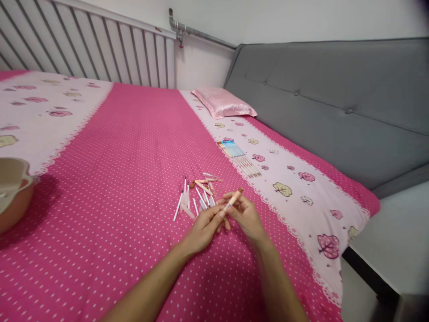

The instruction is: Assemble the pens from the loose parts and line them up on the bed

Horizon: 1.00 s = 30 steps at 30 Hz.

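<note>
In the head view, a peach pen (235, 197) with a brown end is held by both hands above the bed (134, 134), towards the headboard edge. Its lower end is pinched by the left hand (205, 225), which is closed on it; its middle is gripped between thumb and curled fingers by the right hand (246, 217). A small mark is carried on its barrel, too small to be read. Just beyond the hands, loose pens (178, 206), white, pink and peach, are strewn across the pink dotted cloth. Nearer the headboard (328, 80), on the pale printed band, a row of pens (238, 154) is laid side by side; any lettering there cannot be made out. A pillow (223, 100) is set near the corner between headboard and radiator (100, 58). At the left, a basin (15, 212) is rested on the bed.
</note>
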### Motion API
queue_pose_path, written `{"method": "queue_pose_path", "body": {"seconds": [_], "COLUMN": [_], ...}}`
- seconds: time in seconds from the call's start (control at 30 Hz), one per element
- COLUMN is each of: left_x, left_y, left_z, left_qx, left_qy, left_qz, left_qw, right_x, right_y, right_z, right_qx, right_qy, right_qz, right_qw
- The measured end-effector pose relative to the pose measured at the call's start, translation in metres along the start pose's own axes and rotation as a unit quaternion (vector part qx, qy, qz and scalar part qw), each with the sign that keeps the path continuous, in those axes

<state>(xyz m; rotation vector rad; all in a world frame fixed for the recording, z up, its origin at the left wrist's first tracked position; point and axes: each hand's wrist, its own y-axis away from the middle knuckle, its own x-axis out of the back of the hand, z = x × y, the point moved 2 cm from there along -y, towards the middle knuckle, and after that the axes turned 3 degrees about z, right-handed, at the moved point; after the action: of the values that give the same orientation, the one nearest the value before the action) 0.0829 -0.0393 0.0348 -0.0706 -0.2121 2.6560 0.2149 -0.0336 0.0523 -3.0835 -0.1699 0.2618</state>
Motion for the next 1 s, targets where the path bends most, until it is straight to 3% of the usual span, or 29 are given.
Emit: {"method": "queue_pose_path", "body": {"seconds": [0.3, 1.0], "left_x": [0.0021, -0.0006], "left_y": [-0.0010, -0.0009], "left_z": [-0.0030, 0.0015], "left_qx": [0.014, 0.010], "left_qy": [0.014, 0.023], "left_qz": [0.010, -0.001], "left_qw": [1.000, 1.000], "right_x": [0.0056, 0.0036], "right_y": [0.0021, 0.0007], "right_z": [-0.0009, 0.0029], "right_qx": [0.010, -0.005], "right_qy": [0.012, -0.014], "right_qz": [-0.037, -0.023], "right_qw": [0.999, 1.000]}}
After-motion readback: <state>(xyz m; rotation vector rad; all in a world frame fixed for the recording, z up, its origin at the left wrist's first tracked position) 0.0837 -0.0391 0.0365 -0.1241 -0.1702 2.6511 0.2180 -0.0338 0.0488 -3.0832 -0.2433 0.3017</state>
